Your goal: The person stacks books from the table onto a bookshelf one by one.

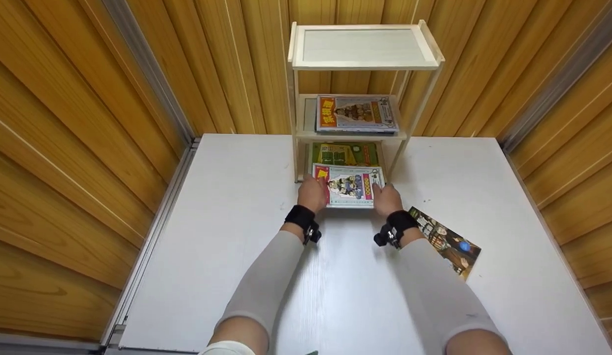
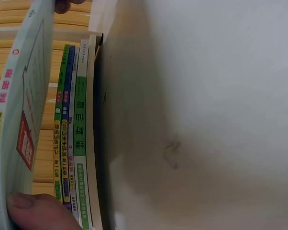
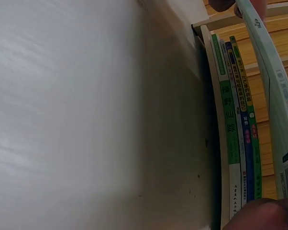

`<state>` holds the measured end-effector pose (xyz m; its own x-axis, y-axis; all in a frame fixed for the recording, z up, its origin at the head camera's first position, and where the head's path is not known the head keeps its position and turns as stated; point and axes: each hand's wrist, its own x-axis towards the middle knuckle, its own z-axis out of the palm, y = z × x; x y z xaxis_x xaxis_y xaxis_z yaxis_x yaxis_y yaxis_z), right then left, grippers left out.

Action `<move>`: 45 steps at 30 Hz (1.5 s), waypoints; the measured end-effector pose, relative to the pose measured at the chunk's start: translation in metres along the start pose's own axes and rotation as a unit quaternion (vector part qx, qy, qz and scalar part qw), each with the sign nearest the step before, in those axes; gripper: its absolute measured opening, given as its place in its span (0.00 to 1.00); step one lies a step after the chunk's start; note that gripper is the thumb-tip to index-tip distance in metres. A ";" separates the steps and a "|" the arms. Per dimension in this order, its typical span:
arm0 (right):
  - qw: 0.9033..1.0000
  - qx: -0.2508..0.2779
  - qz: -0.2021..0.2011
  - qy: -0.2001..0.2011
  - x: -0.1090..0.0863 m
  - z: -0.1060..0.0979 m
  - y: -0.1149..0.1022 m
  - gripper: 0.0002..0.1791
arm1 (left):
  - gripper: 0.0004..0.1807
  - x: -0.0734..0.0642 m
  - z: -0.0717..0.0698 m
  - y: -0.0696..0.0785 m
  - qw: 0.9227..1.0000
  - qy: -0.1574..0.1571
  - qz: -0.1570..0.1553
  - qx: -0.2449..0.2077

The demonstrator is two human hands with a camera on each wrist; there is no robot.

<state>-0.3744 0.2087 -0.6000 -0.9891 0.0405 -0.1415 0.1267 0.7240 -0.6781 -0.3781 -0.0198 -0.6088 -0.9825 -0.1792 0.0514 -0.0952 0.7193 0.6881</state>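
A pale blue book point(image 1: 353, 190) with a cartoon cover lies between my two hands, in front of the shelf's bottom level. My left hand point(image 1: 312, 194) grips its left edge, and my right hand point(image 1: 387, 199) grips the right edge. Both thumbs rest on the cover's sides. Below it, on the bottom level, lies a stack of books point(image 1: 345, 152) with a green cover on top. In the left wrist view, the held book point(image 2: 27, 110) is apart from the stacked spines point(image 2: 70, 129). The right wrist view also shows a gap between the held book point(image 3: 273, 86) and the stack point(image 3: 239, 120).
The cream shelf rack point(image 1: 367, 65) stands at the back against wood-patterned panels point(image 1: 247, 64). Its middle level bears more books point(image 1: 357, 114). A dark-covered book point(image 1: 449, 241) lies on the white table point(image 1: 227, 207), partly behind my right forearm.
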 end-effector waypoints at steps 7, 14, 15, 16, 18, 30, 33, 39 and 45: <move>0.999 -0.038 0.015 -0.007 0.017 -0.002 -0.006 0.31 | 0.25 0.019 0.007 -0.003 0.997 -0.005 0.033 0.069; 0.998 -0.045 0.035 0.009 0.034 0.008 -0.013 0.35 | 0.22 0.032 0.006 -0.008 0.963 -0.005 0.124 0.238; 0.998 -0.047 0.040 0.008 0.035 0.010 -0.013 0.35 | 0.22 0.034 0.006 -0.008 0.967 -0.005 0.114 0.227; 0.998 -0.048 0.043 0.010 0.037 0.012 -0.014 0.35 | 0.23 0.036 0.006 -0.008 0.974 -0.006 0.095 0.205; 0.998 -0.050 0.045 0.014 0.040 0.014 -0.015 0.36 | 0.24 0.041 0.006 -0.008 0.985 -0.004 0.059 0.161; 0.990 0.041 0.106 0.077 0.047 0.004 -0.017 0.40 | 0.33 0.063 0.004 0.006 0.998 -0.005 -0.031 0.055; 0.987 0.080 0.117 0.074 0.046 0.002 -0.019 0.42 | 0.34 0.064 0.002 0.005 0.997 0.001 -0.021 0.078; 0.991 0.066 0.105 0.059 0.043 -0.001 -0.018 0.45 | 0.38 0.056 -0.002 -0.002 0.993 -0.003 0.005 0.119; 0.997 -0.010 0.070 0.039 0.032 -0.020 0.004 0.45 | 0.32 0.038 -0.012 -0.015 0.994 0.011 0.029 0.104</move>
<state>-0.4072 0.2263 -0.5930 -0.9647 0.1949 -0.1771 0.2634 0.7208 -0.6412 -0.4123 -0.0451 -0.6087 -0.9836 -0.1467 0.1047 -0.0719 0.8520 0.5187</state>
